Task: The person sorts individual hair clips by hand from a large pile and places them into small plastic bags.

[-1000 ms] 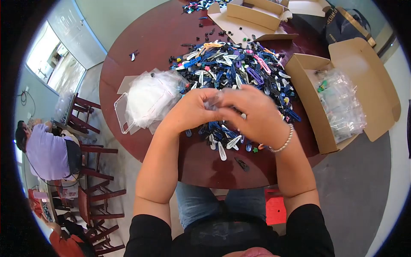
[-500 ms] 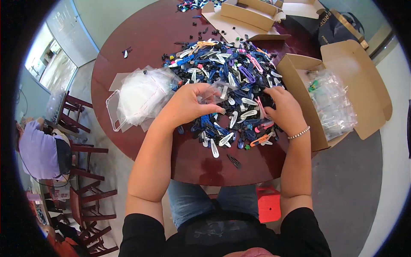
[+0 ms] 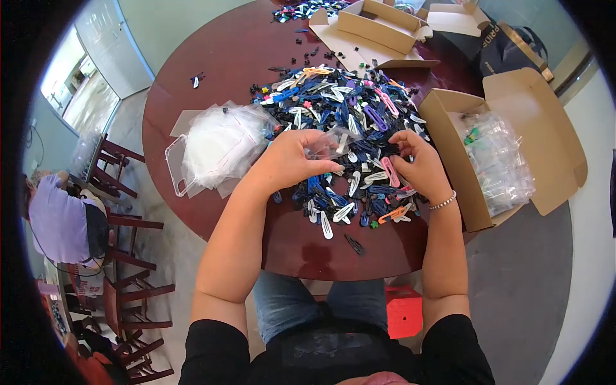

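Note:
A large heap of hair clips (image 3: 356,122) in black, blue, white, pink, purple and orange covers the middle of the round table. My left hand (image 3: 298,154) is closed on a small clear plastic bag (image 3: 333,142), held over the heap's near left part; a pale shape shows in or behind the film. At the heap's right side my right hand (image 3: 420,165) has its fingers curled toward the thumb. Whatever lies between those fingertips blends with the dark clips behind. A pink hair clip (image 3: 389,172) lies right by the thumb.
A stack of clear bags (image 3: 221,147) lies left of the heap. On the right, an open cardboard box (image 3: 452,160) contains filled bags (image 3: 500,167). More cardboard boxes (image 3: 378,29) stand at the back. Another person (image 3: 61,218) sits at far left among wooden stools (image 3: 131,250).
My right hand has drawn up slightly out of the clips, its fingers now curled closer together. My left hand keeps the bag in about the same place. The whole view has shifted a little.

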`<action>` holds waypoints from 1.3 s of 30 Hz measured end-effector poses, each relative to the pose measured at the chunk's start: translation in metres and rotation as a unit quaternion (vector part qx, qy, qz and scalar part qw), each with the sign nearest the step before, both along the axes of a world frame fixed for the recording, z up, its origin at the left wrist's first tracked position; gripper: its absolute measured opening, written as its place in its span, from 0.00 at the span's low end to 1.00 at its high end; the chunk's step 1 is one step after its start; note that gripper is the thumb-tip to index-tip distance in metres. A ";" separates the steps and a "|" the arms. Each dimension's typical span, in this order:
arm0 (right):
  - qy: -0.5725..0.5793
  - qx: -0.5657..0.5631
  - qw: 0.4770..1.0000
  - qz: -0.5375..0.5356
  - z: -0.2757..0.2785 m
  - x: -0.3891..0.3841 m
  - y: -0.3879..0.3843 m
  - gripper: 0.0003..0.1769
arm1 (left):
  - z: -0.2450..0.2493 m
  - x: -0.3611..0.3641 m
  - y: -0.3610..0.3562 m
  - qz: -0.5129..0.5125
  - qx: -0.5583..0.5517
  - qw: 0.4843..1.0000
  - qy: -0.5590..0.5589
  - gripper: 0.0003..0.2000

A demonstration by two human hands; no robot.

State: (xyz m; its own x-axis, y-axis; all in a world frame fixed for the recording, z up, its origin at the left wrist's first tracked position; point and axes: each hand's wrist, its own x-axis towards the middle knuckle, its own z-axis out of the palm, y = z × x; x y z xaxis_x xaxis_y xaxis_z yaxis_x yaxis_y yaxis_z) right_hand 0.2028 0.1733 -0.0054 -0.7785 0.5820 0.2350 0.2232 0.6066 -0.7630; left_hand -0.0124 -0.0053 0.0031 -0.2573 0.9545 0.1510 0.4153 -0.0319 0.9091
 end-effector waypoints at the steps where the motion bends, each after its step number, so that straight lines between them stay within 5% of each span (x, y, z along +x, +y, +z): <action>1: 0.000 0.001 1.000 0.004 0.002 -0.002 -0.001 0.16 | 0.000 0.000 0.000 0.003 -0.003 1.000 0.004 0.18; 7: 0.069 -0.230 0.970 0.022 0.023 -0.014 -0.010 0.13 | -0.002 -0.004 0.002 0.005 0.004 1.000 0.001 0.19; 19: 0.034 -0.230 0.970 0.077 0.046 -0.055 -0.007 0.14 | -0.001 -0.009 0.003 0.055 -0.041 0.996 -0.059 0.21; 25: 0.152 -0.225 0.961 0.059 0.024 -0.061 -0.029 0.14 | -0.010 -0.012 0.006 0.095 -0.012 0.994 -0.048 0.21; 28: 0.243 -0.081 0.961 0.105 0.018 -0.056 -0.033 0.17 | -0.003 -0.007 0.004 0.092 0.004 0.995 -0.028 0.17; 35: 0.181 0.198 0.957 0.113 0.033 -0.053 -0.052 0.11 | -0.005 -0.001 0.003 0.034 0.007 0.999 0.021 0.19; 39: 0.180 0.147 0.969 0.089 0.036 -0.052 -0.057 0.10 | -0.009 0.003 0.006 0.019 0.003 0.998 -0.065 0.20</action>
